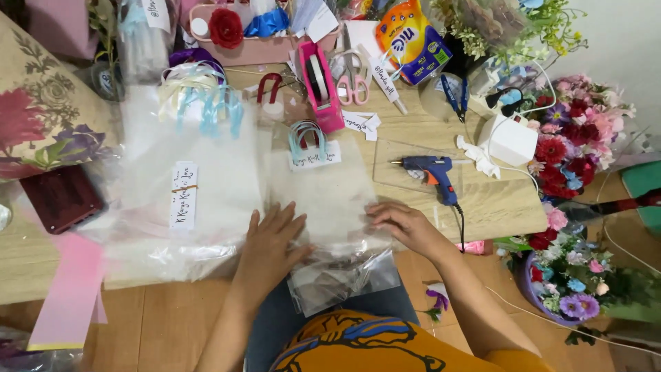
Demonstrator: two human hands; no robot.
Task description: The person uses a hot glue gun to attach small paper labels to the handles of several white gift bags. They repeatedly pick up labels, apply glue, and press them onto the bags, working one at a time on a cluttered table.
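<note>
Both hands flat, grip open: left hand (270, 241), right hand (403, 222) press crinkly clear plastic bag (330, 207); glossy, rectangular.

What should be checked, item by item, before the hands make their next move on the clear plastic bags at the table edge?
1. Left hand flat on the clear plastic bag: ok.
2. Right hand on the bag's right edge: ok, fingertips touch it.
3. Bag fully supported by the table: not ok, its lower part overhangs the edge toward the lap.
4. Blue glue gun clear of the hands: ok, it lies apart, right of the bag; whether it is hot, cannot tell.
5. Pink scissors out of the way: ok, at the back of the table.
6. Bag empty: cannot tell.
</note>
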